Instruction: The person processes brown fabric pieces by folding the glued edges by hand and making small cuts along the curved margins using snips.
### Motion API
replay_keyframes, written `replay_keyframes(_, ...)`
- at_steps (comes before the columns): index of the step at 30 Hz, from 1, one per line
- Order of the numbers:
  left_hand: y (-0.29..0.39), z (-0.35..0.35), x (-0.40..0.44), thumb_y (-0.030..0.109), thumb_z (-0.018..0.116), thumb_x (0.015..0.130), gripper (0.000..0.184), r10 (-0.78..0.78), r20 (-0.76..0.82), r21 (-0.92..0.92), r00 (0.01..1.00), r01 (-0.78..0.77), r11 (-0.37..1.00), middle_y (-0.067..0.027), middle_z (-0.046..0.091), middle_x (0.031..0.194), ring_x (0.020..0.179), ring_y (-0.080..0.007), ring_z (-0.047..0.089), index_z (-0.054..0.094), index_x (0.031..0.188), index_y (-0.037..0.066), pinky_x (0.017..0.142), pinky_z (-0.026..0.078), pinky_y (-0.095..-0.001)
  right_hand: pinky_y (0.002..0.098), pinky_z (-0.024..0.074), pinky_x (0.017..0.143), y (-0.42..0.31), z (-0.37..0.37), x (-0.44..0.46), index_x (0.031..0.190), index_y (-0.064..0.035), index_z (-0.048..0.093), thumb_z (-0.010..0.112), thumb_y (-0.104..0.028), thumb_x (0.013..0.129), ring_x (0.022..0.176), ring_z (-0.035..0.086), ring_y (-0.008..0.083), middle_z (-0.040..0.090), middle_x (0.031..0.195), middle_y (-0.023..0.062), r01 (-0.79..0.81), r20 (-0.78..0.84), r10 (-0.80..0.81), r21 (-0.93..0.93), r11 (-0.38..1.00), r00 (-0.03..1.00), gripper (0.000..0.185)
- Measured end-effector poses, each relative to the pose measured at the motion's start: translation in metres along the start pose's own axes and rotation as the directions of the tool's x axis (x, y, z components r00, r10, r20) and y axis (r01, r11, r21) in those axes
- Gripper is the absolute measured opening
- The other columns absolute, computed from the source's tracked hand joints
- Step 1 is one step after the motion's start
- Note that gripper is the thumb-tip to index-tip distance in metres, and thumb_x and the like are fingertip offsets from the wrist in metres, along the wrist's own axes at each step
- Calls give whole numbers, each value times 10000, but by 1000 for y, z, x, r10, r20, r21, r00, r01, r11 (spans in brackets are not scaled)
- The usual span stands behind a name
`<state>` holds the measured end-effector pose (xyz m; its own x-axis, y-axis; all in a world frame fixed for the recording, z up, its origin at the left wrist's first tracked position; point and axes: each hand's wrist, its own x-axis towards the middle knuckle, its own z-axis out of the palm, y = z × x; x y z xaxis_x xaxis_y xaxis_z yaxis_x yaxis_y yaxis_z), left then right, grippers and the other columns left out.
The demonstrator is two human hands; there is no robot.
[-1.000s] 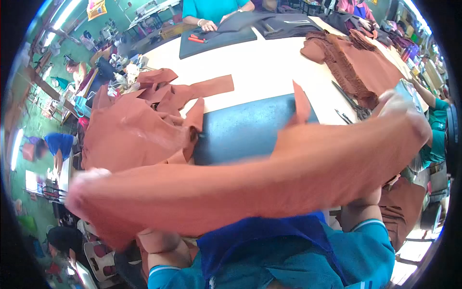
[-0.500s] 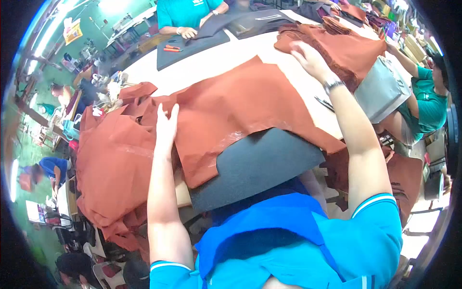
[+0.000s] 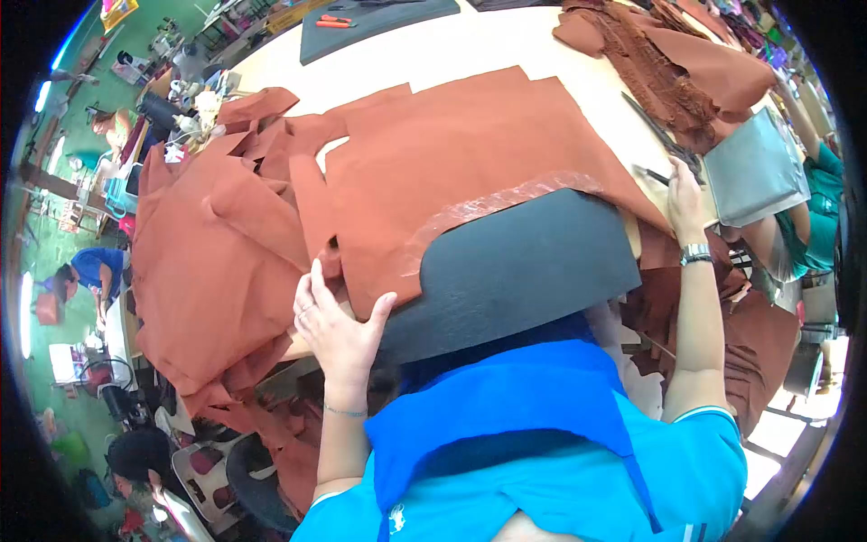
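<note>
A reddish-brown leather-like sheet [image 3: 452,154] lies across the table, its curved near edge streaked with shiny marks. Under that edge shows a dark, smooth board [image 3: 533,271] at the table's front. My left hand [image 3: 343,330] is open, fingers spread, at the sheet's lower left corner; whether it touches the sheet I cannot tell. To the right of the sheet, my right hand [image 3: 688,203] is closed around a slim pen-like tool [image 3: 652,175], dark with a pale tip pointing left. Beyond this hand lies a long dark tool [image 3: 657,131], its kind unclear.
Crumpled brown sheets [image 3: 217,280] pile up on the left; another brown stack [image 3: 668,72] lies at the back right. A dark mat [image 3: 379,25] with an orange-handled tool [image 3: 334,21] is at the back. A person in green [image 3: 817,226] sits at right beside a grey panel [image 3: 757,170].
My left hand has let go of the brown sheets and come down toward me. My right hand has moved from the back stack to the pen-like tool and closed on it. The view has tilted down.
</note>
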<state>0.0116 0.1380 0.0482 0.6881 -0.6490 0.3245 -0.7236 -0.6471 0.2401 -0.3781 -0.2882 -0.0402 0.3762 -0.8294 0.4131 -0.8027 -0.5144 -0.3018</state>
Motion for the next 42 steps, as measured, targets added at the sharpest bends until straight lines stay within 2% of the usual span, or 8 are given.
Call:
replay_keyframes(5, -3, 8, -17, 579, 764, 781, 1014, 55, -78, 28, 995, -53, 998, -248, 365, 1435, 1346, -406, 356, 336, 1510, 19, 1131, 287, -517, 436, 507, 875, -35, -13, -3, 1221, -84, 633, 542, -220, 992, 1021, 630, 342, 641, 1093, 173, 68, 121, -54, -112, 991, 991, 282)
replay_keyframes(11, -12, 24, -13, 186, 791, 813, 277, 119, 49, -405, 992, -89, 910, -145, 638, 1073, 1024, -305, 579, 693, 982, -11, 913, 446, -410, 433, 515, 834, -24, -8, -16, 1168, -92, 648, 581, -210, 970, 951, 644, 345, 648, 974, 165, 275, 112, -269, -46, 960, 957, 240)
replay_keyframes(15, 14, 15, -21, 105, 707, 862, 418, 95, 506, -859, 857, 491, 142, -134, 618, 1280, 1207, -221, 572, 597, 1247, -16, 1045, 432, -364, 391, 510, 831, -17, -9, 0, 1172, -79, 616, 513, -187, 1019, 921, 662, 302, 659, 1050, 200, -98, -35, 107, 196, 976, 994, 214)
replay_keyframes(21, 44, 23, 9, 224, 611, 975, 528, 291, 862, -269, 415, 861, -431, -141, 543, 1411, 1297, -274, 528, 448, 1431, 14, 1114, 402, -439, 246, 460, 739, -129, -54, 9, 1136, -34, 599, 464, -321, 1085, 776, 527, 84, 585, 907, -29, -55, -65, 134, 676, 735, 989, 321)
replay_keyframes(25, 52, 45, 13, 168, 617, 958, 505, 309, 716, -617, 626, 774, -138, -152, 556, 1408, 1301, -270, 535, 466, 1416, 17, 1113, 415, -433, 186, 410, 558, -205, -76, -4, 1135, -88, 596, 438, -274, 1093, 635, 503, 40, 559, 798, -32, -217, 172, 167, 926, 308, 971, 248)
replay_keyframes(30, 19, 69, 33, 245, 503, 1004, 309, 481, 579, -459, 658, 751, -475, -110, 673, 1028, 931, -274, 651, 599, 1211, 35, 924, 512, -512, 204, 338, 458, -264, -61, -43, 1079, -80, 561, 468, -406, 1037, 549, 409, 45, 460, 689, -45, -789, 804, -186, 592, 164, 565, 341)
replay_keyframes(33, 35, 47, 30, 167, 612, 966, 268, 46, 698, -698, 715, 693, -180, -76, 663, 1000, 837, -192, 629, 579, 1224, 99, 749, 572, -413, 196, 294, 450, -286, -29, -74, 1122, -88, 548, 461, -435, 1047, 531, 350, 43, 414, 699, -49, -948, 844, -455, 317, -6, 285, 365)
replay_keyframes(42, 26, 53, 26, 145, 598, 945, 267, 152, 666, -710, 731, 683, -175, -80, 656, 910, 705, -159, 610, 560, 1188, 39, 710, 572, -348, 184, 250, 419, -317, 0, -80, 1179, -89, 523, 406, -503, 1051, 513, 301, 38, 381, 708, -54, -990, 807, -574, 100, -98, 139, 449)
